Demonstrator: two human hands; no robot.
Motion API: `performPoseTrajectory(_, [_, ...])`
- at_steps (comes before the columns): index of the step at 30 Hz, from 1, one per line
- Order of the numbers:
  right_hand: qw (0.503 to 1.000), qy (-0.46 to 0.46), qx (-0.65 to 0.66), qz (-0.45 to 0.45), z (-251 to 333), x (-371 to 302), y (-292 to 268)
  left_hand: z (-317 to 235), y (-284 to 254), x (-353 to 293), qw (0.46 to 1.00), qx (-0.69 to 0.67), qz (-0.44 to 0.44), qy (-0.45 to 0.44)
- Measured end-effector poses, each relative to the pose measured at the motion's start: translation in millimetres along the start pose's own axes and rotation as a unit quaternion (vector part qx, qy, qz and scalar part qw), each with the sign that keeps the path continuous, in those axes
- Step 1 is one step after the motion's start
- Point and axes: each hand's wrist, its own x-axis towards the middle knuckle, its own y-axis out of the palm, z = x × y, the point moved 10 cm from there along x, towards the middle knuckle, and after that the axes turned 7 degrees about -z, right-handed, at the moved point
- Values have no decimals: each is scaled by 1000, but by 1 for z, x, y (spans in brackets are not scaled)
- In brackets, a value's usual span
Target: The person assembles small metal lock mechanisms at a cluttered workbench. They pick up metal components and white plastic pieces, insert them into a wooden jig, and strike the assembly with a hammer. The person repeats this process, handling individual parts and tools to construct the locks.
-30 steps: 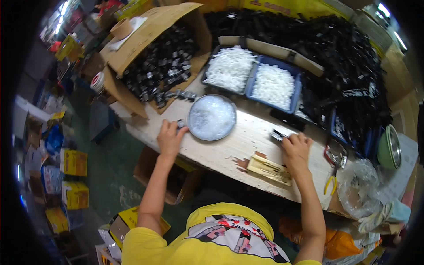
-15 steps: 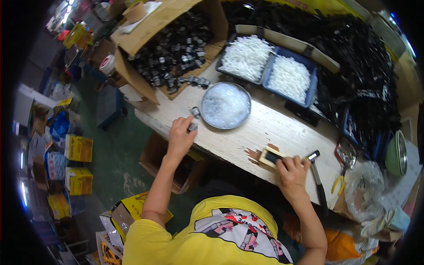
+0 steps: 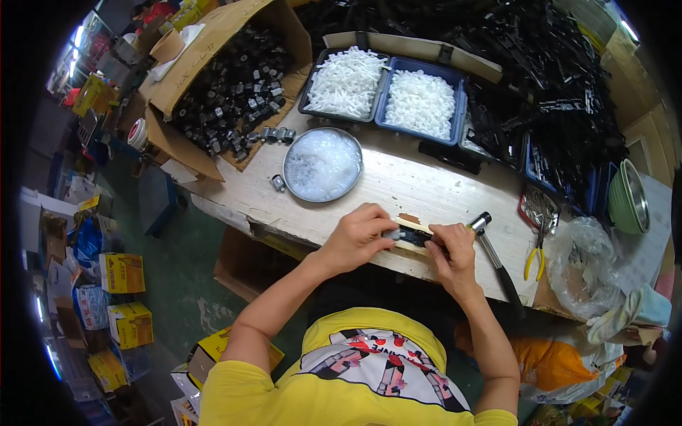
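My left hand [image 3: 357,238] pinches a small grey metal block [image 3: 391,233] at the left end of a pale, wood-coloured frame [image 3: 412,248] near the bench's front edge. In the frame lies a dark elongated piece [image 3: 414,237]. My right hand [image 3: 455,254] is closed over the frame's right end, fingers on the dark piece; its exact grip is partly hidden. Just right of that hand rests a hammer [image 3: 501,273] with a black handle. One more grey block [image 3: 278,182] sits beside a round metal dish [image 3: 322,201] of clear, wet-looking contents.
A cardboard box [image 3: 165,91] of dark metal blocks stands at the back left. Two trays hold white plastic parts [image 3: 346,83]. Black parts [image 3: 568,92] are heaped at the back right. Yellow-handled pliers [image 3: 535,264], a clear plastic bag [image 3: 586,270] and green bowls [image 3: 626,199] lie at the right.
My left hand has moved right from beside the dish to the frame, bringing a grey block. My right hand stays at the frame. The view has shifted somewhat.
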Motion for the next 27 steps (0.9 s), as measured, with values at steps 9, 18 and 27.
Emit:
performPoseTrajectory(9, [1000,17,22,-8,-4,2,-1,0,49,15,991,42,111,59])
performPoseTrajectory(18, [999,21,22,-16,-4,1,-3,67,47,-6,917,-278,33,-284])
performPoseTrajectory(27, [991,59,-103,-68,-49,17,-53,41,55,35,964,63,214,-141])
